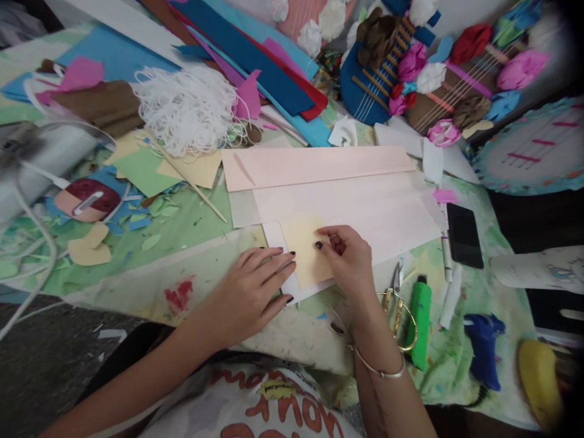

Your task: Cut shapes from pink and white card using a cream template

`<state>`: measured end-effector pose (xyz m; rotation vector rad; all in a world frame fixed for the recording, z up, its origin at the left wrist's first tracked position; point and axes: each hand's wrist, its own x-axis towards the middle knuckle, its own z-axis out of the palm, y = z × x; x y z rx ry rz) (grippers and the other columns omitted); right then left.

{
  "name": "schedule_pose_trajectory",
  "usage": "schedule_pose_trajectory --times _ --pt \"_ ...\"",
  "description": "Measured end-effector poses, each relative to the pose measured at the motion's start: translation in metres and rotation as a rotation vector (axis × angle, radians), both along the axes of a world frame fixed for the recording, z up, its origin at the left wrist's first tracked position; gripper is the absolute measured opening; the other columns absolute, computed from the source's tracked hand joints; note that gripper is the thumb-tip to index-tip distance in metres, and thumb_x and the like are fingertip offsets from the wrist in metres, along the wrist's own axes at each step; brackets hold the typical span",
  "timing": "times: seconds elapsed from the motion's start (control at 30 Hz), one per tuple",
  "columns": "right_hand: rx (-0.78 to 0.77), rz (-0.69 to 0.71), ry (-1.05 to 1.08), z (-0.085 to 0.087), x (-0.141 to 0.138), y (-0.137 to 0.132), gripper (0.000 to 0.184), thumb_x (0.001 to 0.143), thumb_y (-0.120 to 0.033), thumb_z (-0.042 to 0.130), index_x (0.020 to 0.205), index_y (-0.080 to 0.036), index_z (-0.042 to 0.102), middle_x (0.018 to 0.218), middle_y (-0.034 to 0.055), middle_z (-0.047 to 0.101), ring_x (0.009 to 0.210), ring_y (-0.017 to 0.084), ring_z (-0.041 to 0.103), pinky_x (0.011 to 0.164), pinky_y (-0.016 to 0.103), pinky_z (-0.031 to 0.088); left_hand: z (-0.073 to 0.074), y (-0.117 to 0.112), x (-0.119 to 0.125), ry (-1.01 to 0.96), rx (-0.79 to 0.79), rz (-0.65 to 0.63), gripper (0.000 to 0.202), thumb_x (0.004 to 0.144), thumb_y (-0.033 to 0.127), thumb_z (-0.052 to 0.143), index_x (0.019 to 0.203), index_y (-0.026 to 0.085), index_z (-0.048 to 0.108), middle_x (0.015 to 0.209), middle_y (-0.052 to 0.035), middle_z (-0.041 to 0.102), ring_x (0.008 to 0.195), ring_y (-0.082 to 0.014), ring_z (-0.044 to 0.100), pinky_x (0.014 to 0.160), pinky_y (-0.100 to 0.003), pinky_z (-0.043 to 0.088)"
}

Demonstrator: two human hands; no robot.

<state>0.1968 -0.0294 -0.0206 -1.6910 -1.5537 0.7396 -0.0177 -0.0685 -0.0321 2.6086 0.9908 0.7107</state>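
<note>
Yellow paper (302,252) lies on white card (272,236), near the front edge of our tabletop (137,277); our left hand (255,283) rests flat, fingers loosely spread; whether our right hand (349,254) pinches paper, we can't tell!

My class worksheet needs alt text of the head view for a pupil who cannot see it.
A person's left hand rests on a white sheet topped with pale yellow paper, and the right hand bends its fingers over it. Scissors and a green bottle lie to the right, with tangled white string farther to the left.

pale yellow paper (302,248), lying flat, over a white card (273,235)
</note>
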Motion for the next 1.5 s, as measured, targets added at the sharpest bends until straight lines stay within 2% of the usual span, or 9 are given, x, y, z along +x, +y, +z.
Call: schedule_pose_trajectory --times 0.43,1.3,1.5 --pt "-0.002 -0.013 -0.009 -0.0003 -0.0013 0.0001 0.023 0.073 -0.014 0.060 0.093 -0.018 0.071 0.084 0.0036 0.066 0.065 0.014 0.053 0.070 0.032 0.047 -0.0003 -0.0002 0.0006 0.004 0.008 0.002 0.037 0.096 0.021 0.055 0.131 0.008 0.055 0.133 -0.0167 0.060 0.126 -0.0338 0.049 0.104 -0.054 0.043" --pt "0.010 -0.005 -0.023 0.0009 -0.0013 -0.0006 0.023 0.074 -0.011 0.061 0.093 -0.017 0.072 0.081 0.0014 0.062 0.061 0.011 0.050 0.065 0.030 0.045 0.0000 0.0014 0.0002 0.011 -0.034 0.002 0.036 0.097 0.024 0.056 0.129 0.007 0.057 0.133 -0.0153 0.060 0.126 -0.0333 0.048 0.104 -0.054 0.041" --pt "0.014 -0.002 -0.017 0.0007 -0.0016 -0.0002 0.023 0.074 -0.010 0.061 0.093 -0.017 0.071 0.085 0.0024 0.064 0.061 0.011 0.050 0.066 0.030 0.046 0.0046 0.0033 0.0021 0.046 -0.031 0.005 0.044 0.096 0.027 0.057 0.137 0.012 0.052 0.130 -0.0124 0.063 0.122 -0.0331 0.051 0.100 -0.055 0.043"
